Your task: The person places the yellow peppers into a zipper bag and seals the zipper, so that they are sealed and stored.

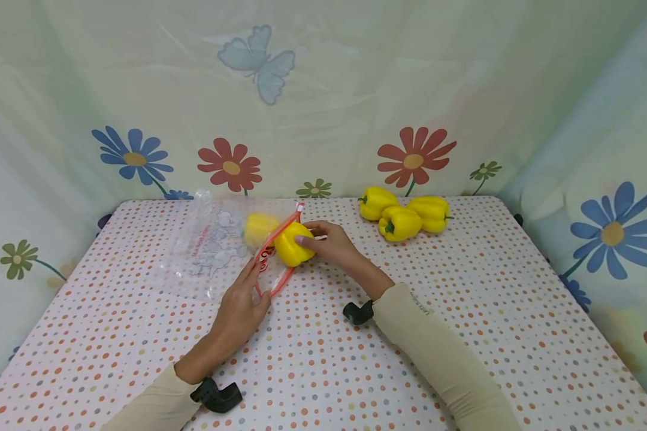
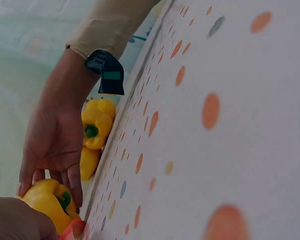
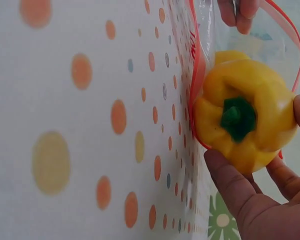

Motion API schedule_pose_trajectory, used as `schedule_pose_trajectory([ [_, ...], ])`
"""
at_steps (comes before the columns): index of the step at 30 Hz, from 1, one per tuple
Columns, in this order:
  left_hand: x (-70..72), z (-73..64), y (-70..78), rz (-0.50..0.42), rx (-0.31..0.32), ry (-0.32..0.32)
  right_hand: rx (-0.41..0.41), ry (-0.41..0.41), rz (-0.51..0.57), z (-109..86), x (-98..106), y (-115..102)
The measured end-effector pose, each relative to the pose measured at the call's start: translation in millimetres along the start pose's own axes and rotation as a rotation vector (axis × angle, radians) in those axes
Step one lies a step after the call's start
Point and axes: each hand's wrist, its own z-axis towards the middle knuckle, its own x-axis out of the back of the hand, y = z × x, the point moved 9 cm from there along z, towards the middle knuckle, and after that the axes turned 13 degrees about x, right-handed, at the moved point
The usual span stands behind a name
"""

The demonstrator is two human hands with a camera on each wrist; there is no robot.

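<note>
1. From my head: My left hand [image 1: 239, 314] pinches the red edge [image 1: 284, 281] of a clear bag [image 1: 218, 245]. My right hand [image 1: 331, 242] has its fingers and thumb bent around a yellow pepper [image 1: 293, 245], right at the bag's open mouth. Another pepper [image 1: 259, 229] is inside the bag. Three more peppers [image 1: 401, 224] sit close together on the spotty table [image 1: 313, 359], to the right.
2. From my left wrist: My right hand's fingers reach down around the pepper, and its green stem [image 2: 64, 201] shows. My left hand is in the bottom corner, and I can't tell its grip here.
3. From my right wrist: My thumb and fingers hold the pepper's sides. Its stem points at me. The red edge goes around it.
</note>
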Motion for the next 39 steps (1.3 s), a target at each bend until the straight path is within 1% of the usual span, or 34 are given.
schedule_pose_trajectory([
  [6, 1.0, 0.6, -0.8, 0.006, -0.005, 0.003, 0.023, 0.006, -0.031, 2.2, -4.8, -3.8],
  [9, 2.1, 0.6, -0.8, 0.004, -0.007, 0.002, 0.04, 0.009, -0.063, 3.8, -7.1, -6.1],
  [13, 2.6, 0.7, -0.9, 0.001, -0.005, -0.006, 0.062, 0.03, -0.099, 4.9, -9.6, -10.3],
  [20, 1.7, 0.9, -0.9, -0.011, -0.008, -0.021, 0.094, 0.077, -0.076, 6.8, -14.8, -15.7],
  [24, 0.4, 1.1, -1.4, -0.004, -0.004, -0.021, 0.149, 0.089, -0.087, 8.8, -17.8, -20.9],
  [27, -0.2, 1.0, -1.0, -0.005, -0.011, -0.013, 0.164, 0.1, -0.074, 9.0, -19.3, -21.5],
  [30, -0.8, 0.7, -0.1, -0.004, -0.018, -0.006, 0.124, 0.131, -0.071, 8.4, -17.7, -16.4],
  [32, -1.3, 0.5, 0.6, -0.009, -0.019, -0.006, 0.086, 0.158, -0.045, 7.5, -15.0, -12.5],
  [35, -2.1, 0.5, 0.5, -0.014, -0.021, -0.006, 0.013, 0.182, 0.053, 6.4, -12.2, -4.5],
  [39, -1.8, 0.9, 0.7, -0.015, -0.025, -0.002, -0.085, 0.165, 0.189, 4.5, -14.2, 6.3],
])
